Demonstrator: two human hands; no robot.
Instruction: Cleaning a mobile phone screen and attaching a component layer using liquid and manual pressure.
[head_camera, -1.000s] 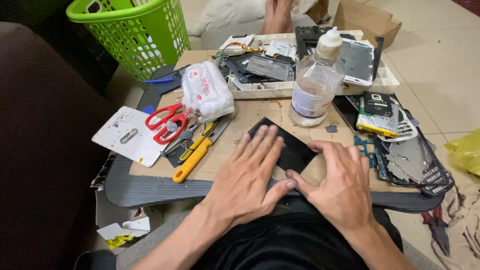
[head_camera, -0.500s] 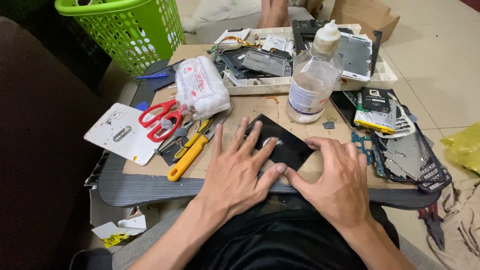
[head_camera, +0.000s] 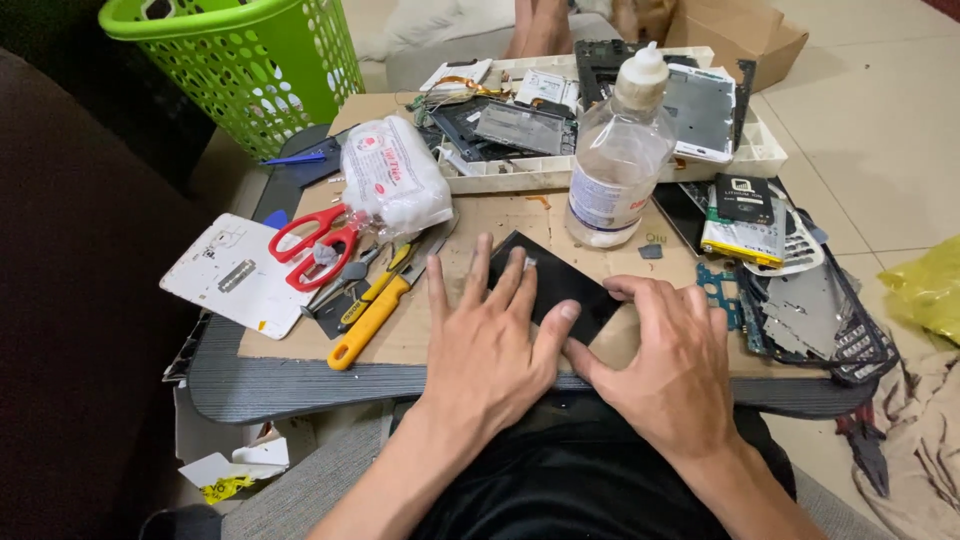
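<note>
A flat black phone panel (head_camera: 575, 290) lies on a brown cardboard sheet (head_camera: 500, 215) that covers a small grey table. My left hand (head_camera: 490, 345) lies flat on the panel's near left part, fingers spread. My right hand (head_camera: 675, 365) rests beside it, fingertips curled onto the panel's right edge and thumb against its near corner. Both hands press the panel down; neither lifts it.
A clear plastic bottle (head_camera: 620, 160) stands just beyond the panel. Red scissors (head_camera: 310, 245), a yellow-handled tool (head_camera: 370, 320) and a white wipes pack (head_camera: 395, 180) lie left. A white tray (head_camera: 600, 165) of phone parts sits behind, a green basket (head_camera: 240, 60) far left, loose parts (head_camera: 800, 290) right.
Both hands stay on the black panel in nearly the same place. The view has shifted slightly, and my left fingers have slid a little further over the panel.
</note>
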